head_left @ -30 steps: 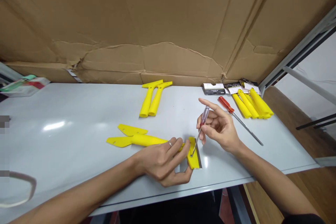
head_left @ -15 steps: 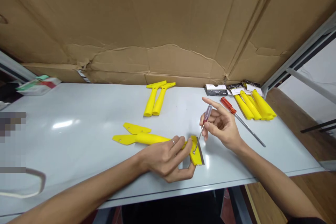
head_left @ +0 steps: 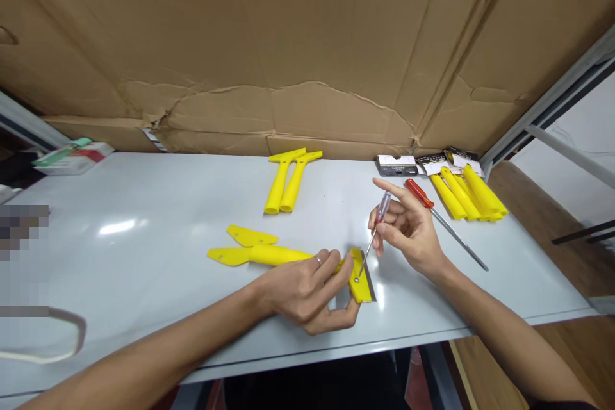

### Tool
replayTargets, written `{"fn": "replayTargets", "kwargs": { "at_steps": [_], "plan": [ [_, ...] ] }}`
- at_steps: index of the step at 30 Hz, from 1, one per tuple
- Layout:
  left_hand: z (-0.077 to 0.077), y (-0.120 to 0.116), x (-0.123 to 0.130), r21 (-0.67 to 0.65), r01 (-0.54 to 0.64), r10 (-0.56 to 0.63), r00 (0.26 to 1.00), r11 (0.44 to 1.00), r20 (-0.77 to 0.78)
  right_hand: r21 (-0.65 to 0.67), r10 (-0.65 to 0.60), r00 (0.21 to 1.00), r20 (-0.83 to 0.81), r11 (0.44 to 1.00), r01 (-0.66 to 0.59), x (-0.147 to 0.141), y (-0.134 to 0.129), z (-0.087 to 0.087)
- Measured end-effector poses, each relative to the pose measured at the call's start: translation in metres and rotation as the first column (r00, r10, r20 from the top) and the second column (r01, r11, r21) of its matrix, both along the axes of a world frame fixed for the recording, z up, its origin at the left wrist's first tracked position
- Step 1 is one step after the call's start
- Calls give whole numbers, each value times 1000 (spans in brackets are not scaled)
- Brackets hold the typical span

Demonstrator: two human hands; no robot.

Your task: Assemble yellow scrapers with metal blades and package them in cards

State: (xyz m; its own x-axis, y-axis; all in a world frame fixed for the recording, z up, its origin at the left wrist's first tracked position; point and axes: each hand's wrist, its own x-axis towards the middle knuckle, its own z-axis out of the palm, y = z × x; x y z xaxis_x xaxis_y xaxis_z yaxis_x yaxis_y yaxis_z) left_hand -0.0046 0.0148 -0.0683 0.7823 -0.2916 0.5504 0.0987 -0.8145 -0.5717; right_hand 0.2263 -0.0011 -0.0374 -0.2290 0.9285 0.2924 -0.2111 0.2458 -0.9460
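Observation:
My left hand (head_left: 310,295) is closed around the neck of a yellow scraper (head_left: 276,255), whose head with a dark blade edge (head_left: 368,275) points right. Between the fingers of my right hand (head_left: 406,227) is a small screwdriver (head_left: 383,207) with a clear and red handle. Its tip is beside a round screw (head_left: 357,280) on the scraper head; whether they touch I cannot tell. Two flat yellow pieces (head_left: 250,236) lie at the handle's left end, each with a small hole.
Two yellow scraper handles (head_left: 277,189) lie at the back middle. A red-handled screwdriver (head_left: 419,193) is right of my right hand, near packaged yellow scrapers (head_left: 480,195) and a dark box (head_left: 396,165). A cardboard wall (head_left: 298,45) stands behind; a white box (head_left: 72,159) sits back left.
The screwdriver tip has shifted slightly up and right from the screw head, and the screw now shows more clearly. My left hand keeps its hold on the scraper.

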Motion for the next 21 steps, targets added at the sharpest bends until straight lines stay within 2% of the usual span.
{"fn": "replayTargets", "kwargs": {
  "at_steps": [10, 17, 21],
  "plan": [
    [0, 0, 0, -5, 2, -2, 1000, 1000, -4, 20, 42, 998, 56, 999, -43, 0, -3, -1],
    [0, 0, 2, -3, -7, 7, 1000, 1000, 11, 109, -41, 990, 134, 994, 26, -1, -5, 3],
    [-1, -1, 2, 2, -6, 6, 1000, 1000, -12, 102, -12, 999, 53, 995, 7, -2, -2, 3]
  ]
}}
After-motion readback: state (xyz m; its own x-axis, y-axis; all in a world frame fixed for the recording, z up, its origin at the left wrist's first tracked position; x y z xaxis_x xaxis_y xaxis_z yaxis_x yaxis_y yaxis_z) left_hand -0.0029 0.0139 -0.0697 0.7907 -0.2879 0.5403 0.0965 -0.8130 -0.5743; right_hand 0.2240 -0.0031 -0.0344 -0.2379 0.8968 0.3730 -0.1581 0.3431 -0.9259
